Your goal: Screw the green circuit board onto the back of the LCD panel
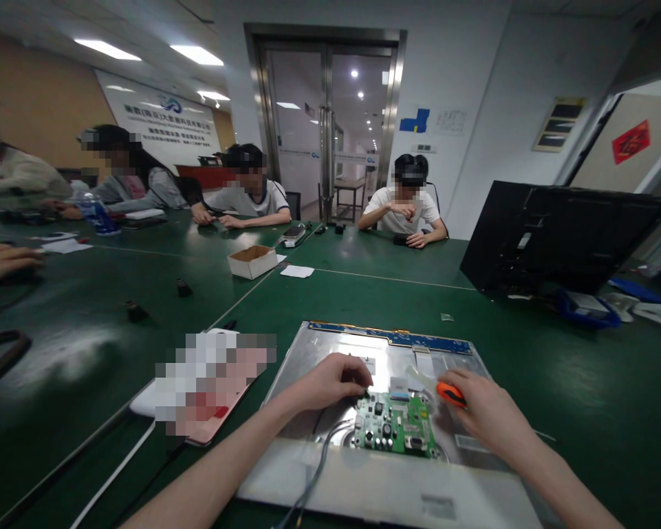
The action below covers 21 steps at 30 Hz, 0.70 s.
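A flat metal-backed display panel lies on the table before me, with a green circuit board on its middle. A blue strip board runs along the panel's far edge, joined by a white ribbon cable. My left hand rests at the green board's far left corner, thumb and fingers pinched; what they hold is hidden. My right hand is closed round an orange-and-black tool handle just right of the board. The tool's tip does not show clearly. Dark wires trail from the board's left side toward me.
A pink phone and white cables lie left of the panel. A small open box and paper sit farther off. At right stands a black monitor, beside a blue tray. Several people sit around the green table.
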Motion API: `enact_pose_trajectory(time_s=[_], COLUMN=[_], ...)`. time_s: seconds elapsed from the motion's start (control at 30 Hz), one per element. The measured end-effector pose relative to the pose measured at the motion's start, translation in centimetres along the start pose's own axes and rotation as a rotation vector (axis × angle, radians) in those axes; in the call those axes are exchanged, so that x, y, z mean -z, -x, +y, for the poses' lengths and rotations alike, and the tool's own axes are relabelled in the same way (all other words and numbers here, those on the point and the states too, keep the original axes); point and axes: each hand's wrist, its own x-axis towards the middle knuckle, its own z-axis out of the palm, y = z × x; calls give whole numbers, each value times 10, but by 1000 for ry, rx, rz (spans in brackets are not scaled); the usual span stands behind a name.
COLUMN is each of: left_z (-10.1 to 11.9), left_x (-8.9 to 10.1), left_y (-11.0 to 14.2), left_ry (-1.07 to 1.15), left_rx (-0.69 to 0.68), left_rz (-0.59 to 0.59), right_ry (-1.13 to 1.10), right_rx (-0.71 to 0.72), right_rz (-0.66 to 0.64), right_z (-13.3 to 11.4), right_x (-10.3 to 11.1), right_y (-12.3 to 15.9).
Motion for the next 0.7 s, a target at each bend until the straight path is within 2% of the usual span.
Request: enact_pose_trajectory(time_s=[0.23,0.37,0.7], left_z=[-2,-6,-9], left_x=[-2,-5,-14], left_y=[-1,-4,0], left_ry=[45,92,163], left_rx=[61,58,52], left_rz=[7,59,171], right_ry=[74,127,107], right_rx=[-57,-71,-94], right_rz=[7,33,35], right_z=[8,12,24], right_x=[-21,-30,-35], right_y=[7,12,18])
